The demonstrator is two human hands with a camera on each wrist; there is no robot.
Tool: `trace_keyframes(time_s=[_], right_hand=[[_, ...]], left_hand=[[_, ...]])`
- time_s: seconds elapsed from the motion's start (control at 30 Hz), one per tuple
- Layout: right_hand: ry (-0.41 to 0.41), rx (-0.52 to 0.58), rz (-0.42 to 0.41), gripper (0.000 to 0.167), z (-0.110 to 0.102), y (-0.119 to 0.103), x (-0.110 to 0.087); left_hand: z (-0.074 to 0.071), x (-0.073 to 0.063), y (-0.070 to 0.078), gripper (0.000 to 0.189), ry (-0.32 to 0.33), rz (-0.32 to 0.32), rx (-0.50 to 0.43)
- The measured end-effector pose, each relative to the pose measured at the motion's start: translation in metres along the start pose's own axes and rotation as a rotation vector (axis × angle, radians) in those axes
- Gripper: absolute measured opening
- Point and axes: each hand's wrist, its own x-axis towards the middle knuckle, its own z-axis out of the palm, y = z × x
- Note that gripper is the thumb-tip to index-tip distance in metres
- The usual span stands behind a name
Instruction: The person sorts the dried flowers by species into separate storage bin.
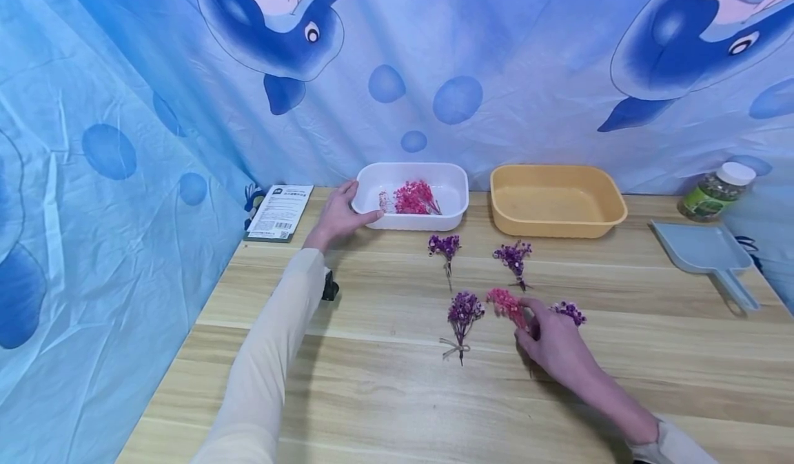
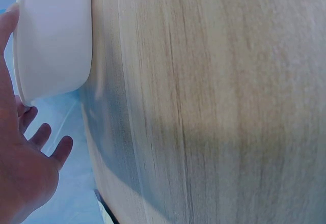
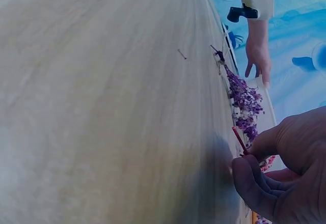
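My left hand (image 1: pixel 340 214) holds the left end of a white plastic basin (image 1: pixel 409 223), thumb on the near rim and fingers about the far corner. Pink dried flowers (image 1: pixel 415 197) lie inside that basin. Between thumb and fingertips, my right hand (image 1: pixel 555 343) pinches a small bunch of pink dried flowers (image 1: pixel 505 305) over the table; its stem end shows in the right wrist view. Several purple dried flower bunches lie about it: one tied with twine (image 1: pixel 464 312), two nearer the basins (image 1: pixel 444 247), and one partly hidden behind the right hand (image 1: pixel 568 312).
A yellow basin (image 1: pixel 558 228) stands right of the white one. Farther right are a jar with a white lid (image 1: pixel 716 192) and a grey-blue dustpan (image 1: pixel 707 250). At the back left lies a printed packet (image 1: pixel 280 212). Blue curtains (image 1: pixel 397 50) border the wooden table (image 1: pixel 384 381).
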Motion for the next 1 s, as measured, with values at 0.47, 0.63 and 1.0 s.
trace_keyframes(time_s=[0.47,0.63,1.0], right_hand=[[0.058,0.038,-0.105,0.055,-0.014,-0.006,0.013],[0.064,0.013,-0.135,0.055,-0.019,-0.008,0.026],[0.076,-0.033,-0.231,0.053,-0.027,-0.011,0.064]], left_hand=[[-0.001,-0.001,0.0,0.11,-0.009,-0.019,0.012],[-0.001,-0.002,-0.001,0.11,-0.005,-0.016,0.004],[0.001,-0.001,0.0,0.108,0.008,-0.009,0.009]])
